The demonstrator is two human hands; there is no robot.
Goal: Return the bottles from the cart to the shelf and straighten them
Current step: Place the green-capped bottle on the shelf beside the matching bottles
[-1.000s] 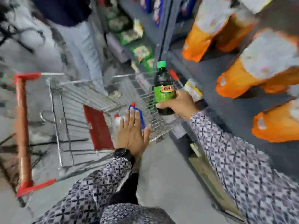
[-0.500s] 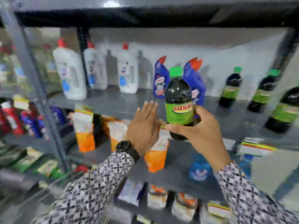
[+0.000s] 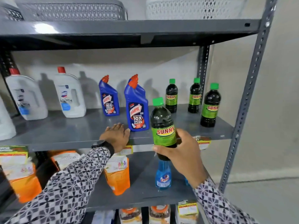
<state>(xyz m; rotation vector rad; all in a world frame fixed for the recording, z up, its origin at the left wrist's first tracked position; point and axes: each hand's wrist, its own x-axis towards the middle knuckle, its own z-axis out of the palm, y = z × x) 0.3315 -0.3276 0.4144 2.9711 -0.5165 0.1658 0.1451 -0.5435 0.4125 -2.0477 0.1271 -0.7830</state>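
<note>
My right hand (image 3: 181, 152) grips a dark Sunny bottle (image 3: 162, 125) with a green cap and label, upright, just in front of the grey middle shelf (image 3: 72, 133). Three more Sunny bottles stand on that shelf at the right: one (image 3: 171, 96), another (image 3: 195, 96) and the nearest (image 3: 210, 105). My left hand (image 3: 115, 136) lies flat, palm down, on the shelf's front edge, empty, beside a blue Harpic bottle (image 3: 137, 107). A second Harpic bottle (image 3: 108, 97) stands further back. The cart is out of view.
Two white red-capped jugs (image 3: 69, 94) (image 3: 25, 97) stand at the shelf's left. The shelf below holds orange pouches (image 3: 117, 173) and a blue spray bottle (image 3: 163, 175). A grey upright post (image 3: 249, 97) bounds the right side. Baskets (image 3: 71, 8) sit on top.
The view swung from the cart up to the shelf. My right hand carried the Sunny bottle from above the cart to the shelf front; my left hand came down onto the shelf edge.
</note>
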